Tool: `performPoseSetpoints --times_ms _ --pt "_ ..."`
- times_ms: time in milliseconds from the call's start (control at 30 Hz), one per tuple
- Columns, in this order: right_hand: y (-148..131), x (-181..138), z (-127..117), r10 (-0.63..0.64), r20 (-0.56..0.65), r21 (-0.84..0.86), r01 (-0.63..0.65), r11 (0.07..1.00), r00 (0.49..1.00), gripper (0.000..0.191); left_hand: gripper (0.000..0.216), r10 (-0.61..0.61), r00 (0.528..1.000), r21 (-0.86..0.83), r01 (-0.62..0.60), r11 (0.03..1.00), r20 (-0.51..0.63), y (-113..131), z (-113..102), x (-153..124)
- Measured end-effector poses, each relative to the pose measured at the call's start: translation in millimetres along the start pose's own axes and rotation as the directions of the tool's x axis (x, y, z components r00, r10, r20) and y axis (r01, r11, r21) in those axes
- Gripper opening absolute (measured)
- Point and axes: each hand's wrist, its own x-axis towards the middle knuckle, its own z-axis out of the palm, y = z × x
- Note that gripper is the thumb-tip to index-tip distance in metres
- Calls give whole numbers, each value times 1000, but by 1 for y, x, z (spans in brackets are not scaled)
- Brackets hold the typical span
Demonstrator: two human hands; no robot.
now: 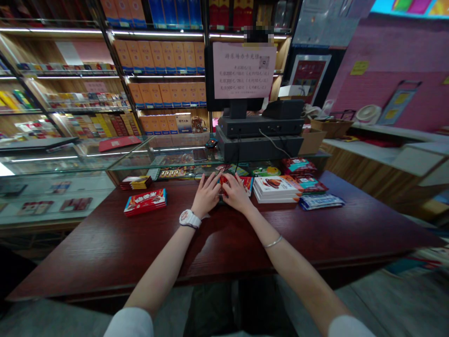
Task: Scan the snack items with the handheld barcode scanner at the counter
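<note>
My left hand [206, 193], with a white watch [189, 218] on its wrist, reaches over the far part of the dark red table. Its fingers are stretched forward and slightly apart. Close beside it, my right hand [236, 193] has bent fingers on a flat red packet [248, 184], which shows between the hands and to the right. What lies under my palms is mostly hidden; a dark edge shows there. Right of my hands is a stack of white boxes [275, 187] with a brown picture. Off to the left lies a small stack of red-and-blue packets [146, 201].
Blue-and-white packets [321, 201] and red-and-teal packets [305, 175] lie at the right. Yellow-and-red packs [136, 182] are at the back left. Behind the table stand a glass counter [164, 161] and a register with a monitor [259, 126]. Thin cables hang down behind my hands.
</note>
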Motion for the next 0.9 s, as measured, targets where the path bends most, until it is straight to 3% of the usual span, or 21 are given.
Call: performPoseSetpoints --times_ms 267,667,900 --pt "1 1 2 4 -14 -4 -4 1000 1000 30 24 -28 999 -16 27 1000 -41 -3 -1 0" --pt "40 -7 -5 139 -80 -27 -141 990 987 33 18 -127 986 -53 121 991 -113 -24 -20 -3" --pt "38 -8 -7 204 -85 -6 -205 979 975 65 21 -164 979 -92 154 984 -122 -28 -17 -5"
